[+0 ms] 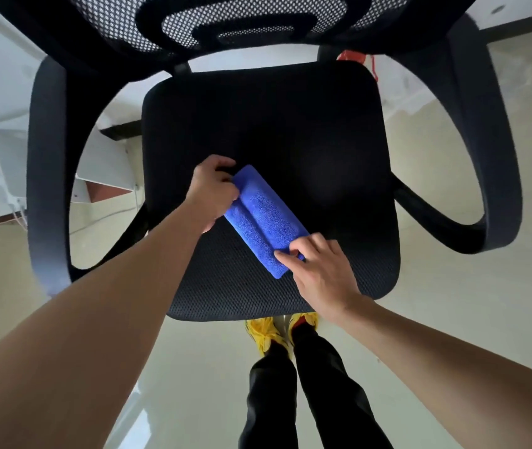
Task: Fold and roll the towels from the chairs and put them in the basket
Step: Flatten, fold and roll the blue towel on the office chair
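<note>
Blue towel (264,218) between both hands

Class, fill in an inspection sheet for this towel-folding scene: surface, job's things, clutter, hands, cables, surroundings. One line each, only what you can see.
Surface: black mesh seat of an office chair, bare apart from the towel.
Job's things: one blue towel, folded into a narrow strip, lying diagonally on the seat; basket not in view.
Clutter: nothing seen on the seat.
Hands: left hand grips the towel's far end; right hand pinches the near end with its fingers.
Cables: thin white cable on the floor, left of the chair.
Surroundings: pale glossy floor, white furniture at left, red item behind the seat, yellow shoes below.
</note>
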Demonstrator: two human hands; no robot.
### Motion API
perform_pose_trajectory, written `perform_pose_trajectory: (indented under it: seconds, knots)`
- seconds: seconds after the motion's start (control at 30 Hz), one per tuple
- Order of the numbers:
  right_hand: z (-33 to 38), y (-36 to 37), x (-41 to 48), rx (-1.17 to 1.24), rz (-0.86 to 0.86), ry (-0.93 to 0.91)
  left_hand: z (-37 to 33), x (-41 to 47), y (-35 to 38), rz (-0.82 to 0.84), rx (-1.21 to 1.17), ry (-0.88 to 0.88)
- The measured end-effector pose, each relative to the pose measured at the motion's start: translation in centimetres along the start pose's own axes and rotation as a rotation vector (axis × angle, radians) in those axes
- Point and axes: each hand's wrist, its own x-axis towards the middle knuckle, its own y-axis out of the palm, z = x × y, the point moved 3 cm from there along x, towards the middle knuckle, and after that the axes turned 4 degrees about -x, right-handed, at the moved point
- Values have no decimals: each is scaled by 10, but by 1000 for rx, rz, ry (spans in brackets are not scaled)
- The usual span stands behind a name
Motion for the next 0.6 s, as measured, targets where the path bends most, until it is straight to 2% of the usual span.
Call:
perform_pose_trajectory:
  seconds: [0.1, 0.17, 0.23, 0.37, 0.6]
  knots:
    - [-2, -2, -4, 34, 67, 55, -9, -15, 12, -50, 332, 318]
    - [-3, -11, -4, 81, 44, 119, -7, -19, 14, -119, 627, 563]
    - [-1, -17, -1, 90, -5, 178, 1, -18, 10, -146, 863, 697]
    - [1, 3, -7, -37, 61, 162, 20, -13, 4, -18, 1156, 705]
    - [-56, 26, -19, -137, 264, 76, 37, -6, 8, 26, 1191, 673]
